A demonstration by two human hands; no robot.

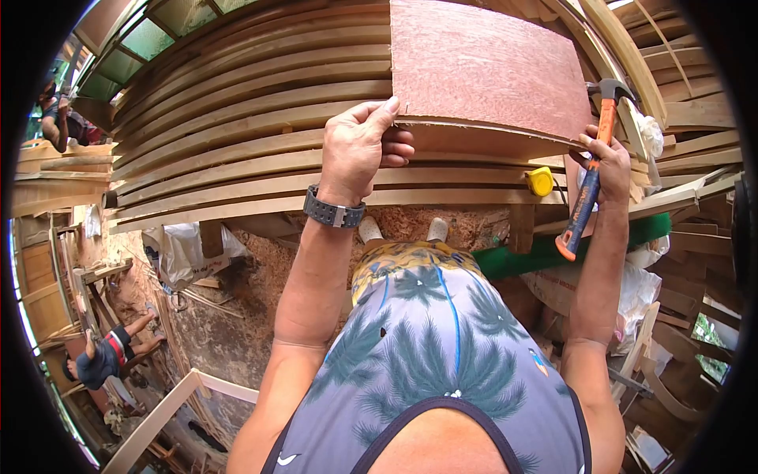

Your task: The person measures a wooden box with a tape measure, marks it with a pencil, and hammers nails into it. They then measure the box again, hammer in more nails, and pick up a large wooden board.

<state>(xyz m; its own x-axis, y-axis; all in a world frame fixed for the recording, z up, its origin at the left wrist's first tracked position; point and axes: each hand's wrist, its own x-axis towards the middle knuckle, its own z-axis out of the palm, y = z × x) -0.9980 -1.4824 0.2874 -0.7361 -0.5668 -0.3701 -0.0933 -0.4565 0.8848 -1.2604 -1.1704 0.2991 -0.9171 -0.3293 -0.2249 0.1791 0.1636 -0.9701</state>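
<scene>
A reddish plywood panel (485, 67) is held up over a stack of long boards. My left hand (367, 142) pinches its near left corner between thumb and fingers, beside a small nail standing at that corner. At the near right corner, my right hand (606, 162) has its fingers at the panel's edge and also grips a claw hammer (588, 193). The hammer has an orange and blue handle; its head points away from me and its handle end towards me. On the boards below the panel lies a yellow tape measure (540, 182).
Long boards (237, 150) run across in front of me, with more timber (695, 118) at the right. White bags (189, 253) hang below the boards. Two other people (106, 351) (67, 118) are at the left. A pale wooden frame (162, 411) stands at lower left.
</scene>
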